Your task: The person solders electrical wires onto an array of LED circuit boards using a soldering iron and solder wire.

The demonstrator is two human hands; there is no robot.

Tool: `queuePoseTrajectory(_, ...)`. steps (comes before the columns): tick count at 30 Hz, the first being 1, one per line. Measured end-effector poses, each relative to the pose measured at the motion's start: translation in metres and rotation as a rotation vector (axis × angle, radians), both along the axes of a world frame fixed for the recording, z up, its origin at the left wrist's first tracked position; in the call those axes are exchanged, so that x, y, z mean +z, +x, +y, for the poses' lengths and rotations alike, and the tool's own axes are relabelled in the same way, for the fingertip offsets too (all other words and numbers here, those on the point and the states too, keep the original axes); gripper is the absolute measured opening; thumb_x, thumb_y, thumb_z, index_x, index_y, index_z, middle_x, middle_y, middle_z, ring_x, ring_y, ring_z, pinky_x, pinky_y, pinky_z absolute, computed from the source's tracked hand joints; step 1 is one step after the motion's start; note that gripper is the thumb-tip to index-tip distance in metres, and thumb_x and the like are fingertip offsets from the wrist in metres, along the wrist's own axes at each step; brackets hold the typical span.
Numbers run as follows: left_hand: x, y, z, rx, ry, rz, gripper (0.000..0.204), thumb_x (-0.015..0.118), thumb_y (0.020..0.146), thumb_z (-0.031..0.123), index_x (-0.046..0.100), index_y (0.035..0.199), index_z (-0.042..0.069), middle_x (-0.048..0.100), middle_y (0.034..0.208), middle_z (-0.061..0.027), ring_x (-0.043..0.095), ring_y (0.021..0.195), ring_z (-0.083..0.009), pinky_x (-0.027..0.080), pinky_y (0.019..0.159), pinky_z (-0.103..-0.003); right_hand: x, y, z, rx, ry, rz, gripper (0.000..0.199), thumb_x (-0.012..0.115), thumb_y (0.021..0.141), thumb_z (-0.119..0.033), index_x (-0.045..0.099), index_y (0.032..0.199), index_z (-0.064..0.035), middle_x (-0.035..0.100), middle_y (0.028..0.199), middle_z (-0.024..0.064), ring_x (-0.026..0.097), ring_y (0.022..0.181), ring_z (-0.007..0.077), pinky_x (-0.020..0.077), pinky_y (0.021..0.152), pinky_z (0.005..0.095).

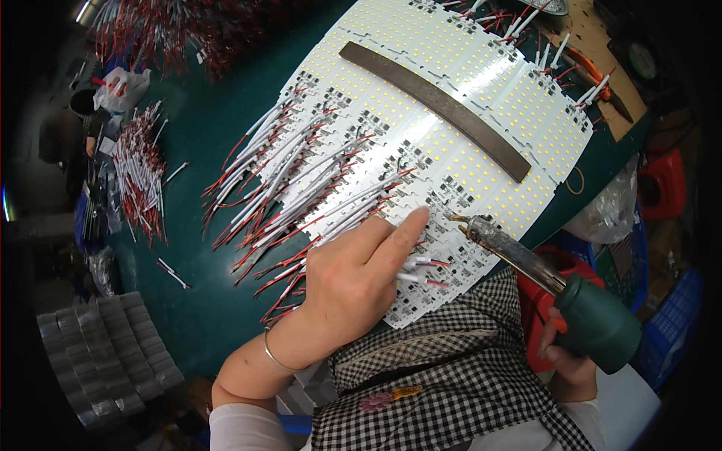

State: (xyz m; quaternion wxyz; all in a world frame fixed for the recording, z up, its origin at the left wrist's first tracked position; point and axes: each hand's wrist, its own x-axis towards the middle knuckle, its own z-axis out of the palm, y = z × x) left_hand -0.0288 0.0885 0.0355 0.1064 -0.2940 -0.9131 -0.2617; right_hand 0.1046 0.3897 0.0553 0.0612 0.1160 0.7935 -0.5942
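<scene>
Nearby, brown bar [438,102] across white boards [541,113], wire pile [141,177] left.

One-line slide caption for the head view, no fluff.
Right hand holding a soldering iron, tip near a white LED panel; left hand over the panel, red-and-white wires beside it.

Bare hands [352,274]: two showed
Soldering iron [580,304]: one showed
Brown bar [445,110]: one showed
Bracelet [271,356]: one showed
LED boards [530,94]: several showed
Wires [141,177]: dozens showed, too crowded to count
</scene>
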Motion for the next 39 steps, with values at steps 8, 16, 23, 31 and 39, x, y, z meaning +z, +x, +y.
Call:
queuePoseTrajectory(8,-0.011,0.001,-0.002,-0.06,0.041,0.115,0.047,0.066,0.067,-0.001,0.073,0.113,0.004,0.06,0.078,-0.0045,0.058,0.058,-0.0168,0.046,0.047,-0.031,0.003,-0.003,-0.011,-0.119,-0.095,-0.066,0.018,0.075,0.079,-0.024,0.071,0.086,-0.008,0.067,0.071,-0.0016,0.062,0.07,0.0173,0.0477,0.083,0.0348)
queuePoseTrajectory(16,-0.013,-0.001,-0.001,-0.066,0.062,0.169,0.041,0.066,0.07,0.0,0.07,0.111,-0.001,0.06,0.081,-0.0058,0.057,0.059,-0.0173,0.046,0.049,-0.031,0.004,-0.005,-0.01,-0.041,-0.011,-0.086,0.019,0.076,0.079,-0.026,0.071,0.086,-0.0084,0.066,0.069,-0.0017,0.063,0.071,0.0178,0.0476,0.083,0.0354)
queuePoseTrajectory(23,-0.01,0.006,-0.003,-0.034,-0.022,0.066,0.057,0.066,0.057,-0.007,0.073,0.113,0.007,0.063,0.082,-0.0074,0.063,0.066,-0.0211,0.05,0.053,-0.031,0.0,-0.003,-0.009,-0.046,-0.058,-0.055,0.024,0.078,0.077,-0.02,0.07,0.095,-0.0068,0.068,0.076,0.0003,0.065,0.075,0.0186,0.0481,0.086,0.0352)
queuePoseTrajectory(31,-0.013,0.003,-0.001,-0.016,0.081,0.001,0.063,0.063,0.054,-0.012,0.073,0.113,0.007,0.062,0.08,-0.0076,0.059,0.061,-0.021,0.046,0.049,-0.031,-0.008,-0.007,0.0,0.149,0.042,-0.023,0.038,0.08,0.077,-0.015,0.064,0.109,-0.002,0.07,0.082,0.0021,0.066,0.078,0.0164,0.0506,0.087,0.0345)
queuePoseTrajectory(39,-0.015,0.003,0.001,-0.027,0.116,-0.003,0.059,0.064,0.057,-0.012,0.071,0.113,0.004,0.058,0.078,-0.0093,0.058,0.061,-0.0225,0.046,0.05,-0.033,-0.02,-0.002,0.002,0.044,-0.41,0.006,0.056,0.077,0.079,-0.004,0.051,0.127,0.0082,0.065,0.113,0.0187,0.067,0.074,0.0198,0.0564,0.061,0.029)
